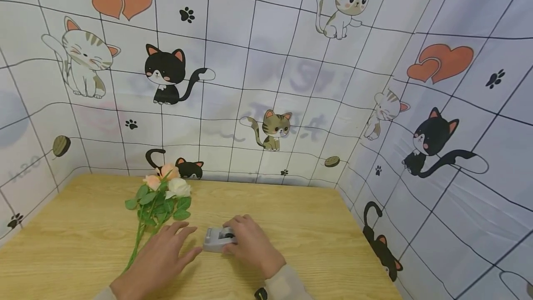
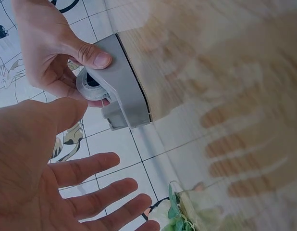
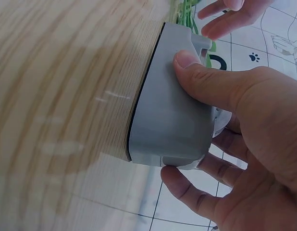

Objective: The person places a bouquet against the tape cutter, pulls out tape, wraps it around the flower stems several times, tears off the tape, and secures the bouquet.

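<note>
A grey tape dispenser (image 1: pixel 214 240) with a roll of clear tape (image 2: pixel 91 86) in it stands on the wooden table. My right hand (image 1: pixel 251 246) grips it from the right, the thumb (image 3: pixel 187 60) on its near side and the other fingers round the back and far side. On the other side, my left hand (image 1: pixel 160 256) is held apart from the dispenser's front end, its fingers spread and holding nothing. Artificial-looking flowers (image 1: pixel 160 198), with peach and white blooms and green leaves, lie just beyond the left hand; their stems pass behind it.
The light wooden table (image 1: pixel 291 226) meets a white cloth backdrop (image 1: pixel 233 105) printed with cats, hearts and grid lines at the back and right. A dark band (image 1: pixel 261 293) shows at the right sleeve.
</note>
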Tool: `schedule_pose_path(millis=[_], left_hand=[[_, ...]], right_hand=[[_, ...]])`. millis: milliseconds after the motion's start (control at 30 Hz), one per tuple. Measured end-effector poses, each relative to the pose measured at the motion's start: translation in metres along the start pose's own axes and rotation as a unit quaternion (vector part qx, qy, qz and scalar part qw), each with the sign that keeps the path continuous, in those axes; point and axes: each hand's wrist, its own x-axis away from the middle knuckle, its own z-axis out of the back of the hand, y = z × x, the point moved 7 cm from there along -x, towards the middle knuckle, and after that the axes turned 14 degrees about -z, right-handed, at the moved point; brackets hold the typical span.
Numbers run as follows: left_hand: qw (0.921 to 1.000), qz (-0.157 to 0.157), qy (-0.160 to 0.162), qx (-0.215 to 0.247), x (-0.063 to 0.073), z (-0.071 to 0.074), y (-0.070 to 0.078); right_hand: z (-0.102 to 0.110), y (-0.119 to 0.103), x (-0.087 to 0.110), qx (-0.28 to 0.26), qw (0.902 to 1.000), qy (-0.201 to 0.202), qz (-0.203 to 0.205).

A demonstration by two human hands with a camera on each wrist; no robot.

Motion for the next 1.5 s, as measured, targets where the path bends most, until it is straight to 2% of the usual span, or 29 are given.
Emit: schedule_pose_path(millis=[267,867,1033,1133,1500], left_hand=[[0.9993,-0.008,0.032,-0.018,0.005,0.009,-0.006],[0.9995,0.005,0.025,-0.017,0.009,0.015,-0.019],[0.9994,-0.008,0.033,-0.010,0.002,0.012,-0.017],[0.9997,-0.007,0.023,0.000,-0.003,0.007,-0.018],[0.9998,0.017,0.009,0.009,-0.013,0.001,-0.021]], right_hand=[[-0.001,-0.017,-0.005,0.012,0.9998,0.006,0.018],[-0.014,-0.055,-0.020,0.015,0.9992,0.004,0.036],[-0.018,-0.061,-0.022,0.021,0.9989,0.006,0.041],[-0.019,-0.062,-0.021,0.018,0.9993,0.008,0.033],[-0.015,-0.065,-0.018,0.027,0.9993,0.009,0.025]])
